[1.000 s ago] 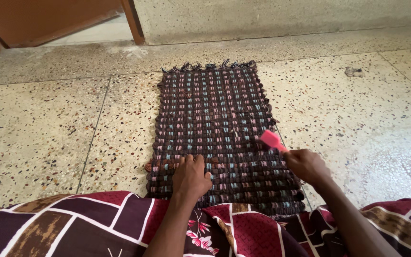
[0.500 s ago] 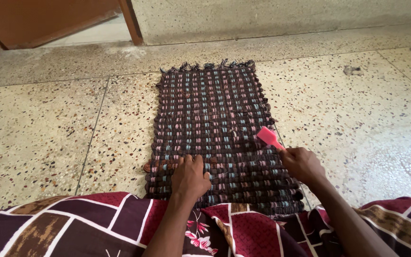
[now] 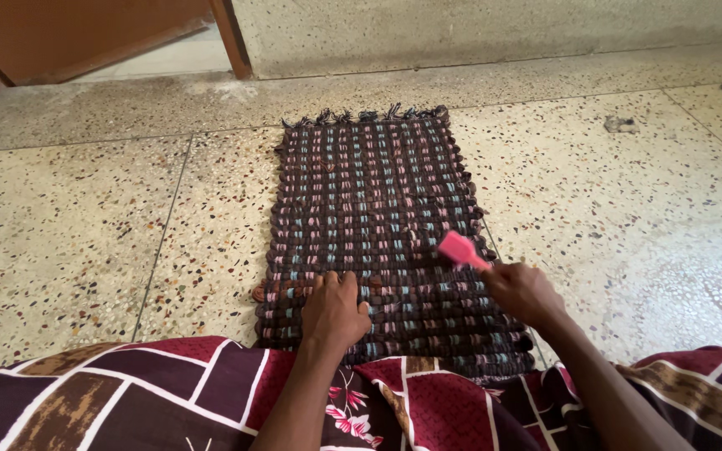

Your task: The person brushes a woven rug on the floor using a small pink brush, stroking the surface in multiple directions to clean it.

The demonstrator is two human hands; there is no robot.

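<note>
L hand [image 3: 334,307] flat, open on mat [image 3: 378,192]; R hand [image 3: 521,292] grips pink brush [image 3: 460,249] mid-frame. Risk: mat could slide/bunch if L pressure eases; bristles may snag loose weave.

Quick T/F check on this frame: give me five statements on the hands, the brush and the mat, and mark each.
1. The right hand holds a pink brush. True.
2. The left hand is lifted clear of the woven mat. False: it rests flat on the mat's near part.
3. The mat lies on a speckled terrazzo floor. True.
4. The brush head is over the mat's left edge. False: it is near the right edge.
5. The mat's fringed end points away from the person, toward the wall. True.
</note>
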